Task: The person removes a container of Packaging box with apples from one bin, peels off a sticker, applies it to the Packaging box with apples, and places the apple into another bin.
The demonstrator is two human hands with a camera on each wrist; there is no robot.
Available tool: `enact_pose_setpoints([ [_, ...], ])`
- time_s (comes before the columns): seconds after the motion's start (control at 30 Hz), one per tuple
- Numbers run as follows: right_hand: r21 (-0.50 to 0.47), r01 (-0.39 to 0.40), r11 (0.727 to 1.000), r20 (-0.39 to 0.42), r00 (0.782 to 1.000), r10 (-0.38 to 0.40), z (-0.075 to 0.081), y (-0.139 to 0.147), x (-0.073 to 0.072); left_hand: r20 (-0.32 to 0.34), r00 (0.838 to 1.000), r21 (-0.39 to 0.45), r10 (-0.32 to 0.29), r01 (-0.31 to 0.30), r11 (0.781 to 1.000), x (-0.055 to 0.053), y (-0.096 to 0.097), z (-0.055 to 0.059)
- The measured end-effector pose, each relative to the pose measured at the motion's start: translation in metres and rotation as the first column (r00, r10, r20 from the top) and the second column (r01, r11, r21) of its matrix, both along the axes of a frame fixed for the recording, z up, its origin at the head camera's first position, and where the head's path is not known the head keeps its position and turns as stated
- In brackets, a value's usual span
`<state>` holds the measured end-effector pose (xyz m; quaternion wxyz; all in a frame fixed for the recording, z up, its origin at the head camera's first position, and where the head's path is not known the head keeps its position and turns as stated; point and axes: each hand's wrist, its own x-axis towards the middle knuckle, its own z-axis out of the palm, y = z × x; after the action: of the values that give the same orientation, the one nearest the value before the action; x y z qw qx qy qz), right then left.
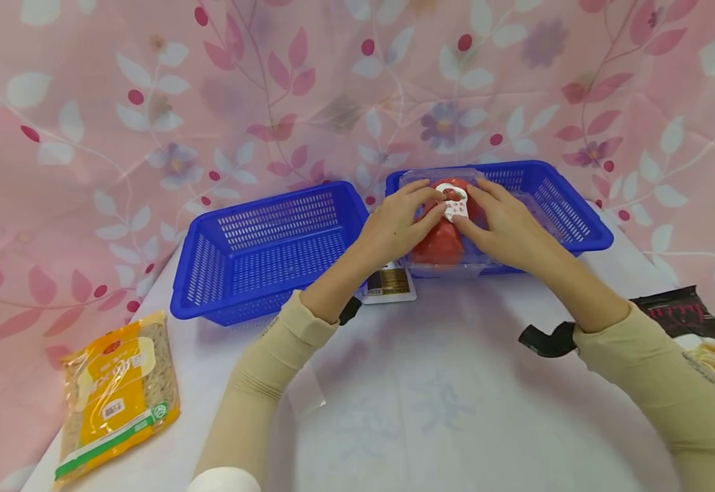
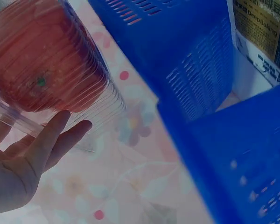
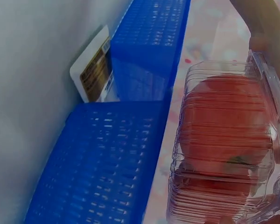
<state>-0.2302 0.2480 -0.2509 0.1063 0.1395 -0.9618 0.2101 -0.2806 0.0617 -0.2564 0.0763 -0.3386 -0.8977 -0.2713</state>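
Both hands hold a clear plastic box of tomatoes (image 1: pixel 440 242) by its top, over the front left part of the right blue basket (image 1: pixel 581 205). My left hand (image 1: pixel 397 222) is at the box's left side, its fingertips near the white label (image 1: pixel 454 199). On the opposite side, my right hand (image 1: pixel 505 222) grips the lid, thumb by the label. In the left wrist view the left hand (image 2: pixel 18 172) is at the edge of the tomato box (image 2: pixel 42 56). The right wrist view shows the ribbed box (image 3: pixel 224 126) from below; the right hand is mostly hidden there.
A second blue basket (image 1: pixel 271 266) stands to the left. Between the baskets lies a gold-and-white packet (image 1: pixel 389 283). Clear plastic (image 1: pixel 538 212) shows inside the right basket. A yellow bag (image 1: pixel 114 396) lies at the left, a black packet with a noodle picture (image 1: pixel 701 328) at the right.
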Motion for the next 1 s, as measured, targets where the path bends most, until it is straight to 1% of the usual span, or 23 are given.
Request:
enact_pose_setpoints([
  [0.17,0.006,0.019,1.000,0.017,1.000,-0.020,-0.001,0.004,-0.019,0.012,0.999,0.009,0.052,-0.052,0.999,-0.018,0.012,-0.006],
  [0.3,0.020,0.028,0.999,0.023,0.999,-0.028,-0.001,0.007,-0.033,0.032,0.996,-0.005,0.078,-0.078,0.997,-0.030,0.018,-0.008],
  [0.53,0.004,0.032,0.999,0.025,0.999,-0.032,-0.003,0.009,-0.055,0.060,0.995,0.017,0.080,-0.082,0.997,-0.050,0.025,-0.011],
  [0.73,0.009,0.038,0.999,0.025,0.999,-0.038,-0.005,0.011,-0.067,0.090,0.991,0.038,0.095,-0.099,0.994,-0.067,0.030,-0.017],
  [0.87,0.011,0.027,1.000,0.038,0.999,-0.027,-0.015,0.013,-0.077,0.099,0.990,0.022,0.105,-0.108,0.994,-0.075,0.031,-0.026],
  [1.0,0.021,0.017,1.000,0.054,0.998,-0.018,-0.033,0.015,-0.086,0.111,0.988,-0.018,0.105,-0.103,0.994,-0.082,0.031,-0.039],
])
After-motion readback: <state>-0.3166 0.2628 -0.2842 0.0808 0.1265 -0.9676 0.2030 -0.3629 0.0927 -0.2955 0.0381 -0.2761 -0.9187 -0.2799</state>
